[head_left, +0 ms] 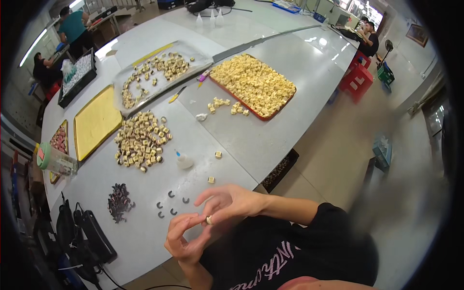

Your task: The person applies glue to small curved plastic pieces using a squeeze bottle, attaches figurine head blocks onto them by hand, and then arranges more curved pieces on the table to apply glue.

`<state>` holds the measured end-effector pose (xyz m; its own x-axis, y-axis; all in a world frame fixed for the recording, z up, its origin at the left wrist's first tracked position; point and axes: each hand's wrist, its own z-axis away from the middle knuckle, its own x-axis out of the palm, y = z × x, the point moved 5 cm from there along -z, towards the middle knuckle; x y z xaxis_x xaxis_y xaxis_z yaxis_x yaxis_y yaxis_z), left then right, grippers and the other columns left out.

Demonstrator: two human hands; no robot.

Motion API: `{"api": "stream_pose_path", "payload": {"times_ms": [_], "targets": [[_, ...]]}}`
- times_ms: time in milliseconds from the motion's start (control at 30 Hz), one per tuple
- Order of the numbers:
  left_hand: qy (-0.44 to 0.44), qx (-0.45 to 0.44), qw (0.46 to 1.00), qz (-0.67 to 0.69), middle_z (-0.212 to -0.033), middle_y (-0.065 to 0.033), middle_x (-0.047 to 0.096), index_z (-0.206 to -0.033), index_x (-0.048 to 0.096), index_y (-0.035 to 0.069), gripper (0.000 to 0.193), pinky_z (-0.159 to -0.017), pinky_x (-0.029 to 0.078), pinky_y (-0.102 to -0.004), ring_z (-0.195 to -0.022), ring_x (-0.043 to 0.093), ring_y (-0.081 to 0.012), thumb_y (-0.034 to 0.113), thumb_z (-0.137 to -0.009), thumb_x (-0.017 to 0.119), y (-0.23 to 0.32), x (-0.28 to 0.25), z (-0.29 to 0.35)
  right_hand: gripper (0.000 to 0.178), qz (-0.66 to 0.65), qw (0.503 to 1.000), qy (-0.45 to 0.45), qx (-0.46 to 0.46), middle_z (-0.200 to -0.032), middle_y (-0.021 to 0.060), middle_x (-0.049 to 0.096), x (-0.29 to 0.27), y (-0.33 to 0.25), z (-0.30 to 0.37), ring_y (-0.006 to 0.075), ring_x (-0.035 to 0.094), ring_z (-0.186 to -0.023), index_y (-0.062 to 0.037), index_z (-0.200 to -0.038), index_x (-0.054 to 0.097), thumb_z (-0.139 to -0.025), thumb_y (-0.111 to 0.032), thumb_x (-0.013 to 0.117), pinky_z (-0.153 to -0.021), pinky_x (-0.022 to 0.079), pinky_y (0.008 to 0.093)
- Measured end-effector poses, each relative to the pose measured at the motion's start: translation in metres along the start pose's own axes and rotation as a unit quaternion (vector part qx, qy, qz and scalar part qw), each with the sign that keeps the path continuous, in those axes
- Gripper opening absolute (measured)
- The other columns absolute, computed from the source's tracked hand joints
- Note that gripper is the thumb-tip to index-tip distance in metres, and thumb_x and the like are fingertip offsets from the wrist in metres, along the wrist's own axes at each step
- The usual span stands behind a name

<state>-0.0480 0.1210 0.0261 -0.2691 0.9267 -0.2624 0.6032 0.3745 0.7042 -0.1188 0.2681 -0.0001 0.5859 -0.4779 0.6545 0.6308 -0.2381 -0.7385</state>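
My left hand [184,240] and my right hand [234,202] meet close to the table's near edge. A small cream block [209,220] is pinched between their fingertips, partly covered by them. Just beyond my right hand lie a single cream block [211,180] and another loose block [218,154]. Left of my hands, several dark C-shaped pieces [171,194] are spread on the table, with a heap of similar dark pieces [121,203] farther left. A small white squeeze bottle [183,161] with a blue tip stands beyond them. Behind it spreads a pile of cream blocks with dark bands [141,141].
A red-rimmed tray [265,117] is heaped with cream blocks. A lined tray [186,77], a yellow tray [98,123] and a knife [177,94] lie farther back. At left are a clear jar [62,163] and black power adapters [96,237]. Other people sit or stand farther off.
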Motion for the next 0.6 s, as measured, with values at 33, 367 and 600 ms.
{"api": "stream_pose_path", "payload": {"times_ms": [33,367,600], "targets": [[0.002,-0.009,1.0,0.008,-0.093,-0.0133,0.071,-0.128,0.049,0.006,0.073,-0.083,0.052,-0.0406,-0.089,0.065,-0.0264,-0.009,-0.066,0.084,0.0,-0.002,0.002,0.054,-0.009,1.0,-0.004,0.009,-0.105,0.0106,0.07,0.002,-0.004,0.001,0.0156,0.066,-0.099,0.0,-0.134,0.049,-0.086,-0.001,0.073,-0.089,0.052,0.0302],[-0.018,0.004,0.998,0.053,-0.095,-0.0147,0.073,-0.119,0.052,0.006,0.067,-0.075,0.056,-0.037,-0.09,0.067,-0.0283,-0.01,-0.063,0.085,-0.002,0.019,-0.017,0.059,-0.013,0.999,0.036,0.001,-0.098,0.0142,0.07,-0.013,-0.015,0.01,0.0225,0.069,-0.094,-0.0003,-0.126,0.044,-0.078,0.007,0.077,-0.084,0.056,0.0322],[-0.041,0.038,0.991,0.119,-0.093,-0.0162,0.074,-0.117,0.038,0.011,0.081,-0.075,0.052,-0.0408,-0.09,0.066,-0.0303,-0.005,-0.058,0.09,0.004,0.014,-0.012,0.061,-0.034,0.999,0.024,0.01,-0.088,0.0148,0.069,0.003,-0.013,0.012,0.0274,0.069,-0.09,-0.0083,-0.109,0.037,-0.073,0.005,0.083,-0.082,0.055,0.0343]]}}
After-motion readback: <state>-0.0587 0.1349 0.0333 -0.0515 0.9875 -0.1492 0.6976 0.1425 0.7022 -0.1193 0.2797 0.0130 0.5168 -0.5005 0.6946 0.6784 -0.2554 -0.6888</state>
